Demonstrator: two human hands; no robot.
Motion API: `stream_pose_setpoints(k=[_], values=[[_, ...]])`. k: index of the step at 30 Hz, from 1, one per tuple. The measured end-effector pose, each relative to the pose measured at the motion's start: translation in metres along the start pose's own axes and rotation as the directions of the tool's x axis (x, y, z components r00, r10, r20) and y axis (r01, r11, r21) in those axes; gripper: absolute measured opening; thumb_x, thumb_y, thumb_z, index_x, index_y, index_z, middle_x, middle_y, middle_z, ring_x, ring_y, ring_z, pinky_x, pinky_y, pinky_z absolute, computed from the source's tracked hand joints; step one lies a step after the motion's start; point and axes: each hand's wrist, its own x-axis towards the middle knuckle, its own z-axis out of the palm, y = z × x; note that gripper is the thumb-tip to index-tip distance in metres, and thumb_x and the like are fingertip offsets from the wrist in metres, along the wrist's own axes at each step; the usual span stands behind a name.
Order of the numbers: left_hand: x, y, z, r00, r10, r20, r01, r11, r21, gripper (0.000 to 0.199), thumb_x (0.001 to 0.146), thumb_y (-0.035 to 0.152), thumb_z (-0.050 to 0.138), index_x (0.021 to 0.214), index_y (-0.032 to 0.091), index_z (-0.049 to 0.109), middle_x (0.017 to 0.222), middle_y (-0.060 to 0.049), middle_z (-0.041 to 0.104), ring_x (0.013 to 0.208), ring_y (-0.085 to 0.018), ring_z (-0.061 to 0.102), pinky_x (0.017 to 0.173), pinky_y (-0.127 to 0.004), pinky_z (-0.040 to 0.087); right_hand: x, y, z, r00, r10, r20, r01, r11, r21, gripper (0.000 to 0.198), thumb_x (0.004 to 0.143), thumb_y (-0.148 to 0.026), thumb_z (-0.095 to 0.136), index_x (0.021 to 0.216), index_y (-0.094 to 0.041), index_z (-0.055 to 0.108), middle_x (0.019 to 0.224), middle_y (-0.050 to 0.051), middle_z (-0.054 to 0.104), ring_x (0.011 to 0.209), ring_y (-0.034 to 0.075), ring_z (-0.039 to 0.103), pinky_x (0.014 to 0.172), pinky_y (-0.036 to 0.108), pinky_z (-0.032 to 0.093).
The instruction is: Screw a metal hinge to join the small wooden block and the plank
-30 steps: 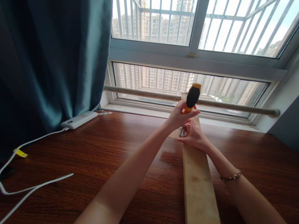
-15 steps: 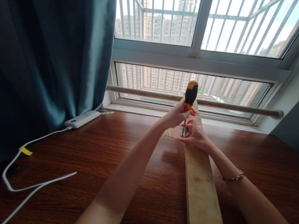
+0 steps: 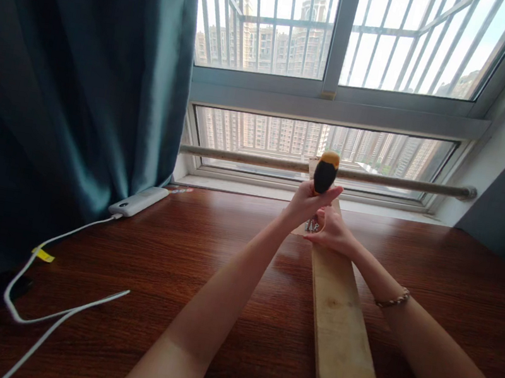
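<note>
My left hand is closed around a screwdriver with a black and orange handle. The handle points up and leans slightly right; the shaft and tip are hidden behind the hand. Below it, several small shiny screws cluster beside a long wooden board. My right hand rests over the board, thumb and fingers curved and apart around the screws. Its fingertips are partly covered by my left hand. A flat light brown piece, perhaps cardboard, lies under the screws.
The board lies lengthwise on a dark reddish wooden table. A white power strip with a white cable lies at the left by a blue curtain. Behind the table are a metal rail and a barred window.
My left hand and the screwdriver have shifted right and slightly down, and the handle tilts more. The shaft, visible before, is now hidden. My right hand and the board have barely moved.
</note>
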Motion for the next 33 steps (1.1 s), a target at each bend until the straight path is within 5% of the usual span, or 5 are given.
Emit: stream_pose_setpoints(k=[5, 11, 22, 27, 33], values=[[0.003, -0.004, 0.001, 0.989, 0.12, -0.085, -0.113, 0.99, 0.091, 0.034, 0.065, 0.042, 0.068, 0.061, 0.016, 0.047, 0.057, 0.005, 0.041, 0.053, -0.006, 0.036, 0.051, -0.022, 0.029, -0.001, 0.0, 0.0, 1.0, -0.024, -0.001, 0.024, 1.0, -0.011, 0.069, 0.052, -0.034, 0.077, 0.109, -0.017, 0.041, 0.099, 0.008, 0.057, 0.087, 0.023, 0.056, 0.074, 0.036, 0.048], [0.002, -0.01, 0.002, 0.984, 0.071, -0.165, -0.066, 0.997, 0.034, 0.044, 0.054, 0.037, 0.077, 0.074, 0.018, 0.042, 0.06, 0.007, 0.049, 0.053, -0.007, 0.045, 0.052, -0.02, 0.035, -0.001, 0.001, 0.0, 1.0, -0.002, 0.006, 0.002, 1.0, 0.023, 0.071, 0.05, -0.034, 0.078, 0.109, -0.016, 0.043, 0.097, 0.009, 0.058, 0.088, 0.025, 0.056, 0.076, 0.037, 0.047], [0.006, -0.017, -0.015, 0.932, 0.322, -0.166, -0.204, 0.844, 0.496, 0.027, 0.083, 0.04, 0.048, 0.073, 0.017, 0.058, 0.084, -0.005, 0.055, 0.076, -0.014, 0.054, 0.067, -0.026, 0.041, -0.002, -0.005, -0.002, 0.999, 0.009, 0.031, -0.01, 1.0, 0.026, 0.061, 0.051, -0.032, 0.077, 0.096, -0.019, 0.038, 0.092, 0.005, 0.059, 0.085, 0.022, 0.058, 0.075, 0.034, 0.047], [0.003, -0.021, -0.015, 0.947, 0.299, -0.12, -0.22, 0.871, 0.439, 0.022, 0.088, 0.037, 0.04, 0.093, 0.019, 0.051, 0.075, -0.002, 0.057, 0.068, -0.013, 0.054, 0.066, -0.026, 0.041, -0.001, -0.002, -0.001, 1.0, -0.009, 0.015, 0.009, 1.0, 0.004, 0.061, 0.051, -0.032, 0.077, 0.096, -0.02, 0.038, 0.097, 0.006, 0.059, 0.09, 0.023, 0.057, 0.076, 0.036, 0.047], [-0.006, -0.026, -0.001, 0.954, 0.272, -0.127, -0.216, 0.916, 0.337, 0.022, 0.089, 0.041, 0.037, 0.088, 0.02, 0.046, 0.072, -0.001, 0.051, 0.06, -0.011, 0.047, 0.058, -0.026, 0.039, 0.001, 0.0, 0.0, 0.998, -0.057, -0.002, 0.057, 0.998, 0.008, 0.071, 0.049, -0.032, 0.078, 0.107, -0.018, 0.041, 0.106, 0.01, 0.056, 0.097, 0.027, 0.055, 0.082, 0.04, 0.047]])
